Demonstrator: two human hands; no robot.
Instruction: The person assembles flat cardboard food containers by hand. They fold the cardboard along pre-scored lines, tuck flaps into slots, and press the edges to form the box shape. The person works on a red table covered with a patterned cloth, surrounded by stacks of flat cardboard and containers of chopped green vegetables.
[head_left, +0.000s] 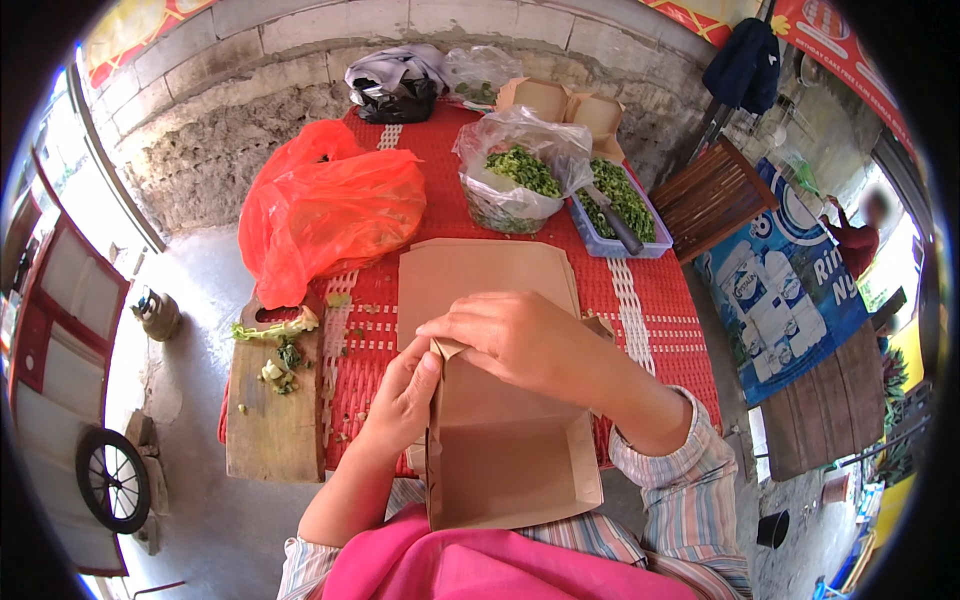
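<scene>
A partly folded brown cardboard food box (515, 470) stands close to my body, its near part raised into walls. My left hand (405, 395) pinches its upper left corner, thumb on the inner side of the wall. Over the same corner reaches my right hand (525, 335), palm down, fingers closed together on the folded flap; its thumb is hidden. Beyond the box lies a pile of flat brown cardboard sheets (480, 270), partly covered by my right hand.
A cutting board (265, 410) with vegetable scraps sits left, near a red plastic bag (335, 205). Chopped greens fill a clear bag (500, 210) and a tub with a knife (612, 222) across it. Folded boxes (540, 98) stand behind. A wooden chair (710, 200) is right; a person stands farther off.
</scene>
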